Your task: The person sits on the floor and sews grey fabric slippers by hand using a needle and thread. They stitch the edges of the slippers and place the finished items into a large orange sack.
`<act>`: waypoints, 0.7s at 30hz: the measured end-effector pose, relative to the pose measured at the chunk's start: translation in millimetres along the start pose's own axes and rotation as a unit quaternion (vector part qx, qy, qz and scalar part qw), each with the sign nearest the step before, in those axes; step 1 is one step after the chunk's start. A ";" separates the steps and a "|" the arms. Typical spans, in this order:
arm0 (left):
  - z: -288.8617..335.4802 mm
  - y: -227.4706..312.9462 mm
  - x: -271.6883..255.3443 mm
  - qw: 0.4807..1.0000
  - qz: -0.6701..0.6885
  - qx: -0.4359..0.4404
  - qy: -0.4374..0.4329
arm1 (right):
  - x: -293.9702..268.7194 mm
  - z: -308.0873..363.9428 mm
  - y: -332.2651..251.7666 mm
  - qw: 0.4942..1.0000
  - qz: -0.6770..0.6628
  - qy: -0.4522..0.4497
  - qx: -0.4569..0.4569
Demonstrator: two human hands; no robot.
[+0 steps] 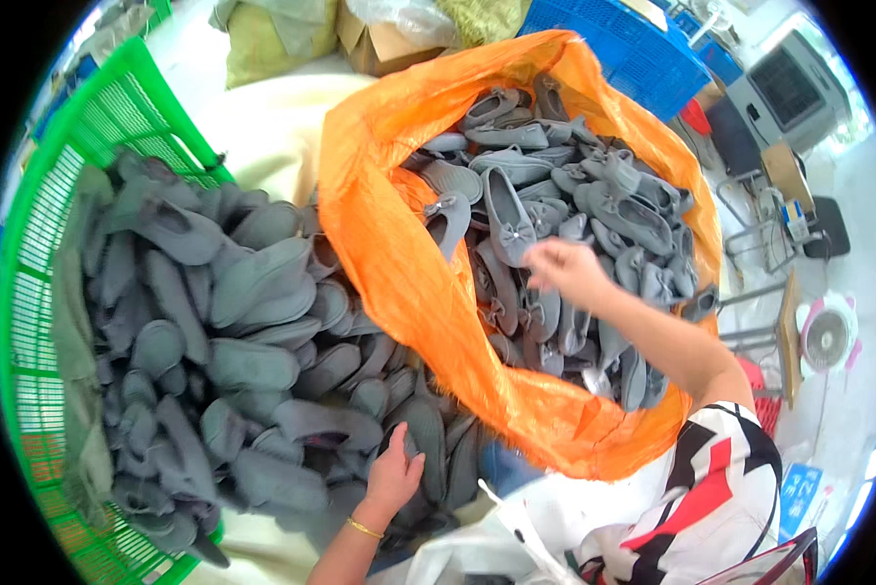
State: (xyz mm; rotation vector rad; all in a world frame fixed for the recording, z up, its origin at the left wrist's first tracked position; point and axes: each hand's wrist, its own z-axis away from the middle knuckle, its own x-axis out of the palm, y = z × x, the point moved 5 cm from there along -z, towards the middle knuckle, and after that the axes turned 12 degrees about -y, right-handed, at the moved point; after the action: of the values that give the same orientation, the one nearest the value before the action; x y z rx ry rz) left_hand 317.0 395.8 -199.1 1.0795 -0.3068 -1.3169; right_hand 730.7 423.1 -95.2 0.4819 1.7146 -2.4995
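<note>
My right hand (pixel 566 270) is over the orange woven sack (pixel 379 244), fingers curled and somewhat blurred. Its fingertips are at the toe of a grey flat shoe (pixel 506 216) with a small bow; whether they grip it cannot be told. Many similar grey shoes fill the sack. To the left, a pile of grey shoes (pixel 253 366), several with their soles showing, fills a green plastic crate (pixel 28 390). My left hand (pixel 394 480), with a thin gold bracelet, lies at the near right side of that pile, thumb and fingers apart, next to a shoe.
Behind the sack stand a blue plastic crate (pixel 618 54), a cardboard box (pixel 384 44) and a stuffed yellowish sack (pixel 277 44). At right are an air cooler (pixel 787 90), a pink-and-white fan (pixel 829 331) and a wooden-topped stand (pixel 787 336). Cloth hangs over the green crate's left wall.
</note>
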 end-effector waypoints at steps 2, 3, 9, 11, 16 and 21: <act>58.4 24.8 -11.8 0.999 -0.019 -0.002 0.033 | 54.5 86.5 -26.8 0.997 -0.038 -0.071 -0.001; 87.0 35.4 -15.1 0.999 0.017 0.008 0.048 | 77.4 126.6 -42.3 0.996 0.005 -0.086 -0.034; 231.3 121.3 28.5 0.865 0.480 0.134 0.059 | 206.9 311.3 -115.3 0.970 -0.019 -0.208 -0.125; 265.1 148.6 59.0 0.846 0.508 0.135 0.087 | 236.0 361.6 -130.0 0.961 -0.020 -0.242 -0.132; 337.6 174.6 113.6 0.852 0.471 0.127 0.189 | 271.0 438.8 -147.0 0.950 -0.006 -0.224 -0.218; 389.4 170.3 143.6 0.843 0.497 0.126 0.165 | 305.7 481.0 -134.2 0.930 -0.143 -0.306 -0.141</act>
State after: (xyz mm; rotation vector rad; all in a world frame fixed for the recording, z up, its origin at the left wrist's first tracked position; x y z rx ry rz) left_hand 182.7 69.6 78.1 1.0961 -0.6780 -0.1524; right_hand 306.0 66.3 92.3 -0.5529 1.8981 -2.1494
